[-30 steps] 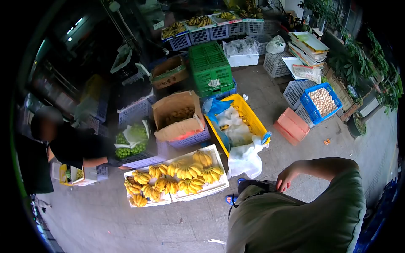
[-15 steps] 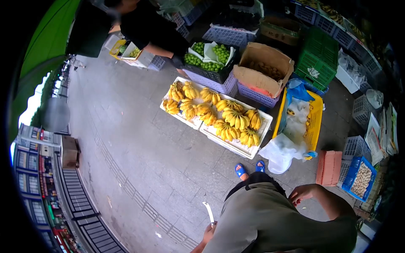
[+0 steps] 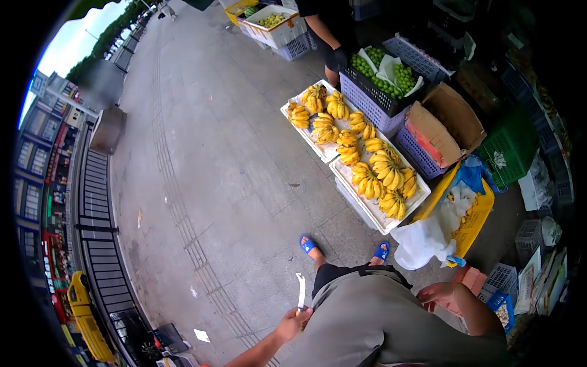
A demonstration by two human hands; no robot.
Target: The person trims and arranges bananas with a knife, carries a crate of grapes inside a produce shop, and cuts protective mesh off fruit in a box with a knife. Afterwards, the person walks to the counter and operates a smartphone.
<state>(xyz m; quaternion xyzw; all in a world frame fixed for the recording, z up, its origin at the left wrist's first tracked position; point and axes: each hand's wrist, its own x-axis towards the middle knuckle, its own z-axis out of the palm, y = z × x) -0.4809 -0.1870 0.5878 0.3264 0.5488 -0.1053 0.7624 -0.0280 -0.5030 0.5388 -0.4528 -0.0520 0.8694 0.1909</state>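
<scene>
Knife (image 3: 301,295) sits gripped by its handle in the left hand (image 3: 292,324); the right hand (image 3: 436,295), loosely curled, is beside the shirt (image 3: 351,318).

No text can be read; any lettering on the shopfronts (image 3: 54,244) beyond the black fence (image 3: 96,229) is too small.

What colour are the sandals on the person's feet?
The sandals are blue, seen best in the head view.

Soft daylight left, dim right, curved edges
</scene>
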